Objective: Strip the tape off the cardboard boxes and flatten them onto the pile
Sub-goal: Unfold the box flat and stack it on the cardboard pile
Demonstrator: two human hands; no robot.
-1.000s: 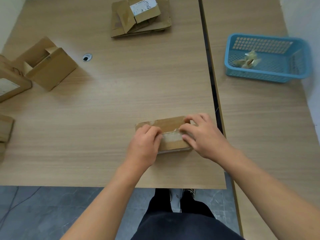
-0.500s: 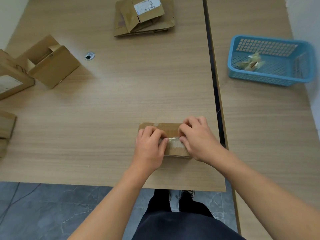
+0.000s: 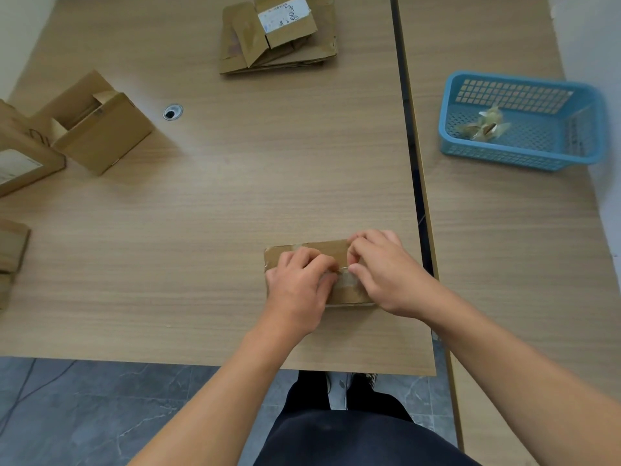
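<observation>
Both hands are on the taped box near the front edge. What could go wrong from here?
The tape looks thin where the right hand pinches it, so it may tear and leave strips on the box. The left hand holds only the box's left part; a hard pull might slide it toward the gap between the tables.

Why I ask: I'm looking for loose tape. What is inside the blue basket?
Crumpled wads of tape lie in the blue basket, toward its left. Its near wall covers the floor just behind it.
</observation>
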